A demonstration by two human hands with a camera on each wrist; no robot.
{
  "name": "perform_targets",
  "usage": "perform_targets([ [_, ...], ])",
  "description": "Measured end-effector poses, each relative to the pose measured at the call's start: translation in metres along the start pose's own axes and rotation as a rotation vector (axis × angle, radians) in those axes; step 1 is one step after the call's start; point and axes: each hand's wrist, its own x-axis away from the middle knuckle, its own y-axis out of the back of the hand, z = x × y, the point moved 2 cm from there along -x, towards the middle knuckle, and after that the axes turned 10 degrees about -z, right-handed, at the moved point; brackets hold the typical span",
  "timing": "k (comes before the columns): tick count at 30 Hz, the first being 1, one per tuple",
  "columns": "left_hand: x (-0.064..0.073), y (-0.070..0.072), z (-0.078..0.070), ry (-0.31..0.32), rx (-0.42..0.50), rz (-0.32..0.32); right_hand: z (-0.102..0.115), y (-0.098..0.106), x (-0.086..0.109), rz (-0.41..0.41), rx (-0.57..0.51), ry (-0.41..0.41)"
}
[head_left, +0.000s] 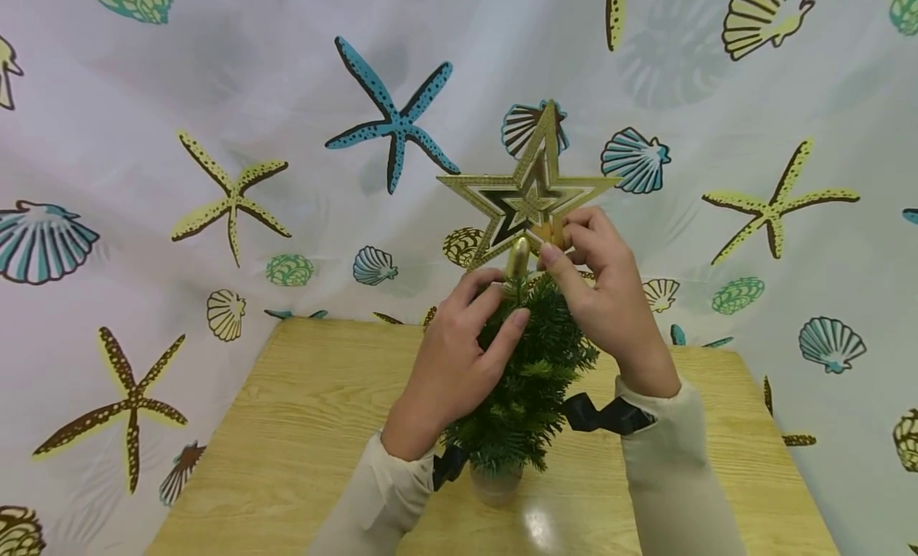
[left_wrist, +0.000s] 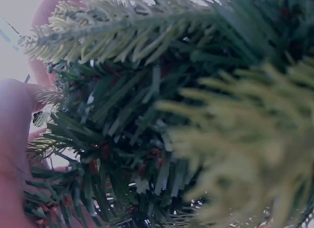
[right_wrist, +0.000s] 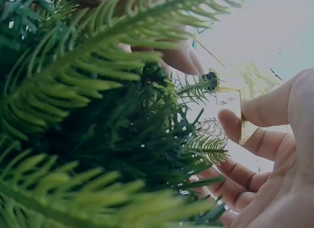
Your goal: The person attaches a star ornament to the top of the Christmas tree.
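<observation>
A small artificial Christmas tree (head_left: 534, 397) stands in front of me, with a gold star tree topper (head_left: 547, 146) over its tip. My right hand (head_left: 610, 293) pinches the star's lower right point between thumb and fingers, which the right wrist view also shows. The topper's gold socket (head_left: 518, 260) points down, right at the tip of the tree. Around the top branches curl the fingers and thumb of my left hand (head_left: 455, 357), index finger close beside the socket. Green needles (left_wrist: 122, 115) fill most of the left wrist view and hide much of that hand's grip.
The tree's pot (head_left: 496, 486) rests on a light wooden table (head_left: 323, 397). Behind hangs a white cloth (head_left: 301, 86) printed with starfish and shells. Black bands (head_left: 610, 415) show at both wrists, over pale sleeves.
</observation>
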Motion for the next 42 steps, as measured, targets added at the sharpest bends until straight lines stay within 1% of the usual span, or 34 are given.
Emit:
perform_targets([
  [4,0.000,-0.001,0.000,-0.003,0.014,-0.003,-0.001,0.001,0.003,-0.020,-0.041,-0.005],
  [9,0.002,-0.001,0.000,0.011,0.028,0.004,0.001,0.003,0.006,-0.038,-0.068,-0.003],
  [16,0.004,0.001,0.001,0.028,0.044,0.020,0.005,0.006,0.010,-0.061,-0.062,0.022],
  [24,0.006,0.004,0.004,0.030,0.050,-0.011,0.004,0.008,0.011,-0.087,-0.014,0.027],
  [30,0.008,0.006,0.008,0.039,0.047,-0.020,0.003,0.009,0.011,-0.089,-0.016,0.008],
  [36,0.011,0.008,0.011,0.063,0.052,-0.020,-0.002,0.011,0.012,-0.093,-0.047,-0.019],
  [42,0.018,0.012,0.016,0.078,0.047,-0.023,-0.011,0.021,0.017,-0.112,-0.081,0.013],
])
